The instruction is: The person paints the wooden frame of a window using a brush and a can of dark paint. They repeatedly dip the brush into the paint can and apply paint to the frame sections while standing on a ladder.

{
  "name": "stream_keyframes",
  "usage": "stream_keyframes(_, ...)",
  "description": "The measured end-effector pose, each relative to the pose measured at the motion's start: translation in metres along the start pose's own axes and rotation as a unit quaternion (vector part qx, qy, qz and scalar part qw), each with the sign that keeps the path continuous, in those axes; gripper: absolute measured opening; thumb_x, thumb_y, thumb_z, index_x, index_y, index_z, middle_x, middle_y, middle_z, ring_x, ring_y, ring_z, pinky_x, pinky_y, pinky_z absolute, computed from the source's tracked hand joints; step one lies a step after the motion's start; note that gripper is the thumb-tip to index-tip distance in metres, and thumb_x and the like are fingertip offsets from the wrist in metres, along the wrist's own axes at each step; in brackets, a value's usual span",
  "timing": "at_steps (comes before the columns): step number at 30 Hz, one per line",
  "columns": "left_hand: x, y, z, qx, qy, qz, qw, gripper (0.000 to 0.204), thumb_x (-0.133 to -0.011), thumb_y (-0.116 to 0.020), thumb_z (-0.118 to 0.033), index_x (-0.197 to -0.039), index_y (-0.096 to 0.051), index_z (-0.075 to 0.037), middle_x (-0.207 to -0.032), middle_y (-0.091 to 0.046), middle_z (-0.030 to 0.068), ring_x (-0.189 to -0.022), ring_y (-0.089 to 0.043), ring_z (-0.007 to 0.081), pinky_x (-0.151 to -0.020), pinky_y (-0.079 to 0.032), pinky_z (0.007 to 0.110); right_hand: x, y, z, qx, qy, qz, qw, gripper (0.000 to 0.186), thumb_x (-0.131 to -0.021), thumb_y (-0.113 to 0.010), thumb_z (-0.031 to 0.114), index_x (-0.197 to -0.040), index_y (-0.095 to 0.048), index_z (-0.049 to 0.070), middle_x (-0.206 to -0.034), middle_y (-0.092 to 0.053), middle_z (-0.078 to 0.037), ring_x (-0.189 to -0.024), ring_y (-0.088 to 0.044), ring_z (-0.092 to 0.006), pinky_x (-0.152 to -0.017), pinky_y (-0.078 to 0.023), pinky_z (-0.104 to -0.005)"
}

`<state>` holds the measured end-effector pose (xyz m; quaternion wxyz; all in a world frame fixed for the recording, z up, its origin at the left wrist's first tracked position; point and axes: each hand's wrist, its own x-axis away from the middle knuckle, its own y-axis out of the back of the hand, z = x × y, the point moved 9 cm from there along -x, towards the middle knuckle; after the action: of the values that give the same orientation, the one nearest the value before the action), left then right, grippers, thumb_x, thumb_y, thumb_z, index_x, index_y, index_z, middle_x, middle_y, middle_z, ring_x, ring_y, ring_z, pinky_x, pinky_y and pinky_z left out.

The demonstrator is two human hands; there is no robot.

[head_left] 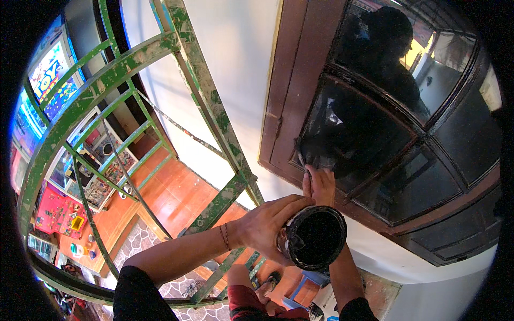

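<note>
Here, painting a window frame from a green scaffold.
Left hand (267, 222) grips a paint can (313, 237) at lower centre; right hand (319, 184) pinches a brush (301, 159) against the brown window frame (289, 80).

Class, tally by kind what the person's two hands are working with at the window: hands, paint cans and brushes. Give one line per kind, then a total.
Hands: 2, the left hand and the right hand
Black paint can: 1
Brush: 1
Total: 4
</note>
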<state>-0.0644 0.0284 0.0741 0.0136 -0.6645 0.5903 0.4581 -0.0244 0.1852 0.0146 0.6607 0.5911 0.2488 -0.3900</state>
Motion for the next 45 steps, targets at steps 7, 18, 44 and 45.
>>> stream_keyframes(7, 0.001, 0.000, 0.005, -0.003, 0.003, 0.010, 1.000, 0.117, -0.057, -0.095, -0.046, -0.148, -0.038, 0.002, -0.137, -0.055, 0.0260, -0.116, -0.065, 0.0433, -0.098, -0.057, 0.048, 0.001, 0.014, -0.005, -0.016, -0.033, -0.060, 0.998, 0.024, -0.097, -0.065, 0.009, -0.120, -0.067, 0.002, -0.092, -0.066, -0.017, -0.089, -0.060, -0.0382, -0.083, -0.047, -0.0525)
stream_keyframes(18, 0.003, -0.002, 0.006, -0.013, -0.002, 0.006, 1.000, 0.118, -0.058, -0.094, -0.048, -0.148, -0.037, 0.002, -0.137, -0.054, 0.0260, -0.116, -0.065, 0.0431, -0.098, -0.057, 0.048, 0.041, -0.033, -0.024, -0.003, -0.015, 0.082, 0.997, 0.030, -0.093, -0.064, 0.011, -0.122, -0.066, 0.003, -0.105, -0.071, -0.021, -0.098, -0.062, -0.0404, -0.087, -0.046, -0.0531)
stream_keyframes(44, 0.001, -0.002, 0.003, -0.014, 0.002, 0.021, 1.000, 0.118, -0.059, -0.093, -0.048, -0.148, -0.036, 0.003, -0.137, -0.053, 0.0272, -0.117, -0.064, 0.0441, -0.097, -0.056, 0.049, 0.049, -0.043, -0.024, -0.024, 0.026, 0.065, 0.997, 0.040, -0.092, -0.063, 0.013, -0.130, -0.062, 0.002, -0.106, -0.069, -0.019, -0.094, -0.061, -0.0407, -0.090, -0.045, -0.0540)
stream_keyframes(45, 0.002, -0.002, 0.003, -0.017, 0.001, 0.021, 1.000, 0.118, -0.058, -0.093, -0.049, -0.149, -0.036, 0.003, -0.137, -0.053, 0.0272, -0.117, -0.064, 0.0441, -0.097, -0.056, 0.049, 0.049, -0.040, -0.024, -0.045, 0.022, 0.062, 0.997, 0.043, -0.091, -0.064, 0.015, -0.131, -0.061, 0.002, -0.106, -0.068, -0.019, -0.094, -0.060, -0.0412, -0.090, -0.044, -0.0550)
